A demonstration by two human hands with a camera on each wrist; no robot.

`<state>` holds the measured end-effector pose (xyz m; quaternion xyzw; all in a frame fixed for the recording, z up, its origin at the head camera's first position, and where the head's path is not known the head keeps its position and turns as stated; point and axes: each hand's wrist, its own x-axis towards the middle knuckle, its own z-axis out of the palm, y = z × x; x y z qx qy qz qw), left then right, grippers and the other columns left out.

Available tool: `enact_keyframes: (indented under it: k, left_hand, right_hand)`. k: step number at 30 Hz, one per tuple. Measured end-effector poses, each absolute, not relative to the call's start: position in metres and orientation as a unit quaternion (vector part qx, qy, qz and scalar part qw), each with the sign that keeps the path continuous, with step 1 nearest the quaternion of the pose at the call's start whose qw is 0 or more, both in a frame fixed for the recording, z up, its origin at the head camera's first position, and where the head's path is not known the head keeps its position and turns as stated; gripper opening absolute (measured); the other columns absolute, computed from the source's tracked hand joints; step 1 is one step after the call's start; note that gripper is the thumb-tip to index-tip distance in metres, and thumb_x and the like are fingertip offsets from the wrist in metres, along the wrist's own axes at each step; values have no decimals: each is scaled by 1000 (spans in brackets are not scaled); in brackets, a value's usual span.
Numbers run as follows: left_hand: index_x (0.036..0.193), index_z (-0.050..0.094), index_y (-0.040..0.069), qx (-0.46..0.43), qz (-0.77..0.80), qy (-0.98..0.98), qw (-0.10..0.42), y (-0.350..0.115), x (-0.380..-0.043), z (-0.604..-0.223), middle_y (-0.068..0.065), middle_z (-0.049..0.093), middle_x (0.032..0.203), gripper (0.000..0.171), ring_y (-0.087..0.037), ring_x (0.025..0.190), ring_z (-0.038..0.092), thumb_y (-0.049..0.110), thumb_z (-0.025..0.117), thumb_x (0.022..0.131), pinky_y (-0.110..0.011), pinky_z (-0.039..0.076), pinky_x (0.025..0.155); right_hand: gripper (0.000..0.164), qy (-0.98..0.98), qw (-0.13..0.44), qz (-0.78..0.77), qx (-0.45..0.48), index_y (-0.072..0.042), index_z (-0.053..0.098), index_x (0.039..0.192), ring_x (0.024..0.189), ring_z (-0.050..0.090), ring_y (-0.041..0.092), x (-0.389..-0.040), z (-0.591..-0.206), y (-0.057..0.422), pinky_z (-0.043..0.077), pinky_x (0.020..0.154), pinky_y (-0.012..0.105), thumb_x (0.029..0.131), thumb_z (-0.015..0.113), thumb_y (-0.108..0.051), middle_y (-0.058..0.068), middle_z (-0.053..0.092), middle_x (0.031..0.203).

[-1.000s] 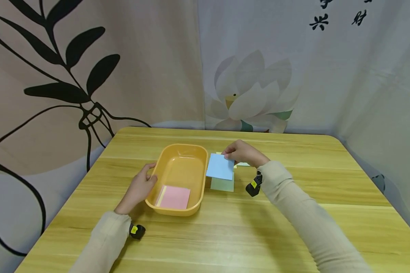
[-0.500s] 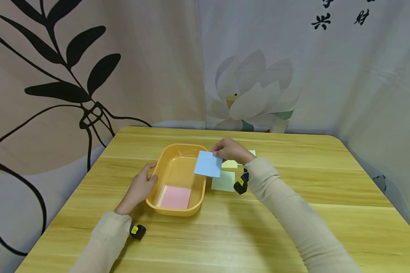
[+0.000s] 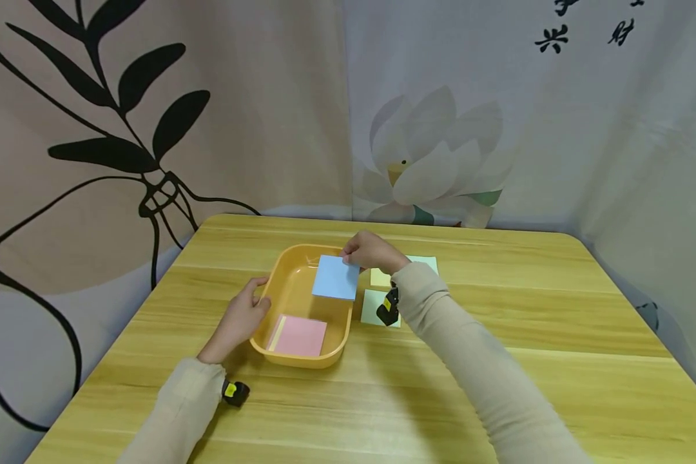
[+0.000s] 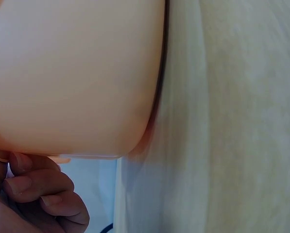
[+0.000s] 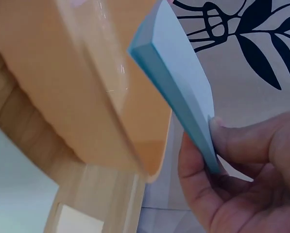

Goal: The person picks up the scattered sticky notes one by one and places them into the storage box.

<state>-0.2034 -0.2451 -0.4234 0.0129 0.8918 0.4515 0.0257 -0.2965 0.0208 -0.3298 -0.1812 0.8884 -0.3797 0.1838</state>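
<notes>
A yellow plastic tray [image 3: 292, 293] stands on the wooden table, and my left hand [image 3: 240, 319] grips its left rim. In the left wrist view the fingers [image 4: 57, 187] curl beside the tray's outer wall [image 4: 76, 87]. Between thumb and fingers, my right hand [image 3: 377, 251] pinches a thick blue sticky note pad [image 3: 334, 278] by its far right corner. The pad hangs tilted over the far right part of the tray, apart from its floor. A pink sticky note pad [image 3: 298, 335] lies inside at the near end, with a pale yellow strip along its left side.
Right of the tray lie a pale green pad [image 3: 373, 306], a yellow pad [image 3: 379, 278] and another pale green one [image 3: 425, 261], partly hidden by the right arm. A printed curtain [image 3: 290, 129] hangs behind the table [image 3: 499, 380].
My right hand has carried the blue sticky note pad leftward, from above the green pad to over the tray. The left hand has kept its hold on the rim.
</notes>
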Motion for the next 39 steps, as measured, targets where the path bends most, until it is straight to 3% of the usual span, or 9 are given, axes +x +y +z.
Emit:
enact_keyframes:
  k: [8, 19, 29, 34, 39]
  left_hand:
    - [149, 28, 6, 11, 449, 893, 27, -245, -204, -424, -24, 68, 101, 52, -14, 49, 46, 17, 41, 101, -29, 44, 47]
    - [150, 27, 7, 16, 446, 894, 27, -243, -204, -422, -14, 61, 72, 51, -12, 43, 37, 17, 41, 101, -27, 39, 42]
    - [151, 26, 9, 16, 446, 894, 30, -242, -203, -421, -14, 55, 67, 51, -13, 42, 36, 17, 39, 102, -28, 38, 41]
    - [151, 27, 10, 12, 447, 894, 30, -243, -201, -421, -12, 54, 66, 51, -12, 42, 35, 17, 40, 102, -28, 38, 41]
    - [150, 27, 10, 10, 451, 892, 33, -244, -201, -420, -15, 57, 70, 50, -13, 43, 37, 17, 40, 102, -29, 39, 42]
  right_hand:
    - [19, 893, 185, -366, -184, 4, 70, 106, 74, 56, 14, -302, -330, 1, 57, 77, 36, 94, 59, -6, 17, 66, 109]
    - [20, 898, 183, -362, -173, 6, 70, 107, 72, 56, 15, -302, -334, -13, 56, 80, 40, 94, 58, -4, 19, 66, 111]
    - [20, 896, 190, -360, -177, 5, 69, 107, 74, 55, 16, -305, -340, -23, 56, 77, 38, 94, 57, -4, 18, 66, 110]
    - [19, 890, 206, -369, -170, 5, 69, 106, 73, 55, 14, -307, -346, -29, 57, 73, 32, 93, 59, -5, 14, 66, 104]
    - [13, 890, 221, -370, -152, 3, 67, 97, 66, 49, 13, -309, -354, -33, 56, 77, 36, 94, 58, -5, 5, 56, 85]
